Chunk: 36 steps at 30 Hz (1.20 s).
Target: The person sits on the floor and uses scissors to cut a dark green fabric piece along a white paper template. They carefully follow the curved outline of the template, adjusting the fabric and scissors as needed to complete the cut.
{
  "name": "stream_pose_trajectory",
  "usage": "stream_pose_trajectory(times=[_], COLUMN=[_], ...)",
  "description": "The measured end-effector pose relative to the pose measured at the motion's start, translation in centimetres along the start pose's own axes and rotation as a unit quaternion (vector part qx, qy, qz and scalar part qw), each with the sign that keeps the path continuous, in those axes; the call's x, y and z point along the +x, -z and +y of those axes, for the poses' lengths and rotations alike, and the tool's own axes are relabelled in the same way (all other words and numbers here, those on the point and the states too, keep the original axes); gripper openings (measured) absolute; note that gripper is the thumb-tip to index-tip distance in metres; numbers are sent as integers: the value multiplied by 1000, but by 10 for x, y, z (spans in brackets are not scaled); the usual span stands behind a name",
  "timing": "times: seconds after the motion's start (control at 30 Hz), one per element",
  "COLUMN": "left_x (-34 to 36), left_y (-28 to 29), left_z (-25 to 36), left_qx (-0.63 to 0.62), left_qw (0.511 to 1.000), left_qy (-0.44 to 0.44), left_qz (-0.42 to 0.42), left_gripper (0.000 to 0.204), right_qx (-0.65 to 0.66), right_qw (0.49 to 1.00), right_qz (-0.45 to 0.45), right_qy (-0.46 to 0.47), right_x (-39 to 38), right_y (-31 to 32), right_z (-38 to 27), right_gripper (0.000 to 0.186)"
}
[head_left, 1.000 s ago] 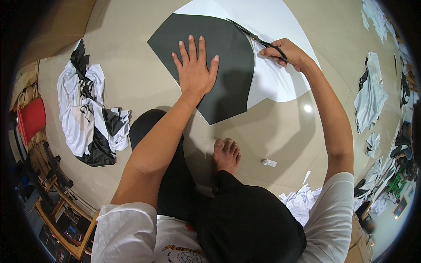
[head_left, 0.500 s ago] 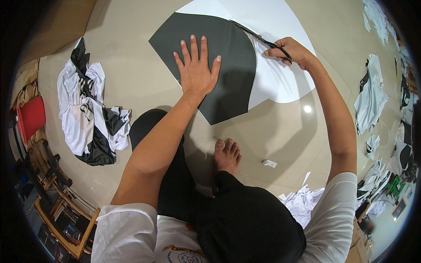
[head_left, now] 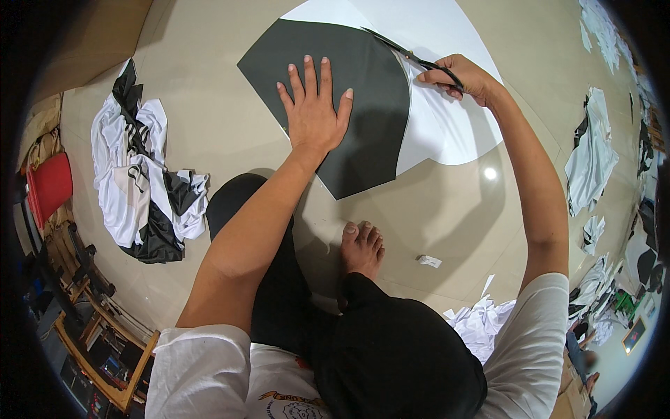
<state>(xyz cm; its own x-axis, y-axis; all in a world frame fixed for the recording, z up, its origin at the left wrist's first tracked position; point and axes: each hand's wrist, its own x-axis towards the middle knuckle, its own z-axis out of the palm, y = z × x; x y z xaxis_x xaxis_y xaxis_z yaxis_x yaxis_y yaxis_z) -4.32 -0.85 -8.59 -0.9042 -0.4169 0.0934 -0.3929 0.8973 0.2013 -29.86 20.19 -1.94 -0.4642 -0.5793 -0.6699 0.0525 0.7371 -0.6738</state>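
Observation:
My left hand [head_left: 312, 115] lies flat with its fingers spread on a dark grey sheet [head_left: 366, 140] cut in a curved shape, pressing it to the floor. Beneath and beyond that sheet spreads a larger white sheet [head_left: 457, 129]. My right hand [head_left: 466, 78] grips the black handles of a pair of scissors [head_left: 398, 49], its fingers through the loops. The long blades point up and left along the dark sheet's upper curved edge, where dark meets white. Their tips lie close together at that edge.
Crumpled white and black fabric [head_left: 150, 174] lies on the floor to the left, below a cardboard box [head_left: 91, 42]. White scraps [head_left: 481, 321] and a small white piece [head_left: 429, 261] are near my bare foot [head_left: 361, 250]. More white fabric [head_left: 592, 157] lies right.
The scissors have moved slightly up and left along the dark edge, with my right hand following, and their blades look closer together. My left hand stays put.

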Motion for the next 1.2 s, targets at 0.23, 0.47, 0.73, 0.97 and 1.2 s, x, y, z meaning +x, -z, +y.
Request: stream_pose_trajectory(times=[0.23,0.47,0.73,0.97,1.2], left_x=[0,0,1,2,4], left_y=[-1,-1,0,4,6], left_z=[0,0,0,1,2], left_qx=[-4,-4,0,-11,-17], left_qw=[1000,1000,1000,1000,999], left_qy=[-2,-3,1,4,10], left_qz=[5,7,1,-10,-27], left_gripper=[76,76,76,75,76], right_qx=[-3,-36,-36,-38,1], right_qw=[1000,999,999,999,998], right_qz=[-6,-15,-14,-27,-63], right_qy=[0,12,-1,-4,-29], right_x=[3,10,8,18,22], right_y=[3,12,14,13,18], right_z=[4,10,-8,-14,-10], right_gripper=[39,37,42,44,40])
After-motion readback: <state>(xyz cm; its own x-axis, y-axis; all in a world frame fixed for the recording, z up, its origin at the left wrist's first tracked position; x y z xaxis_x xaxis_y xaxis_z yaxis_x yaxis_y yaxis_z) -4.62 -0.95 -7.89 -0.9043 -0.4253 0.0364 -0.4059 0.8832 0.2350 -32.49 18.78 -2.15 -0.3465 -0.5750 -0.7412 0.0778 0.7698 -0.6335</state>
